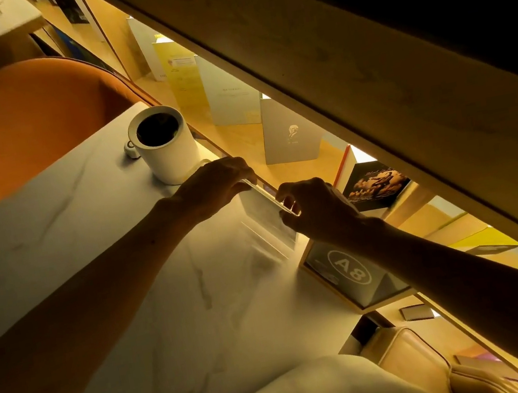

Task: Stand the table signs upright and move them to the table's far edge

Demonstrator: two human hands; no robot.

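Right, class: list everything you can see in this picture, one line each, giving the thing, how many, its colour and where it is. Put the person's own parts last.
Table: one, white marble pattern, under both arms.
Clear sign: one, transparent, upright at the far edge, held at its top by both hands.
A8 sign: one, dark with white lettering, at the far edge right of the clear sign.
Cup: one, white, near the table's far left corner.
Small round object: one, white, beside the cup.
Chair: one, orange, left of the table.
Books and cards: several, white, yellow and dark, on the lit shelf beyond the table.
Left hand: one, on the clear sign's top.
Right hand: one, on its right end.
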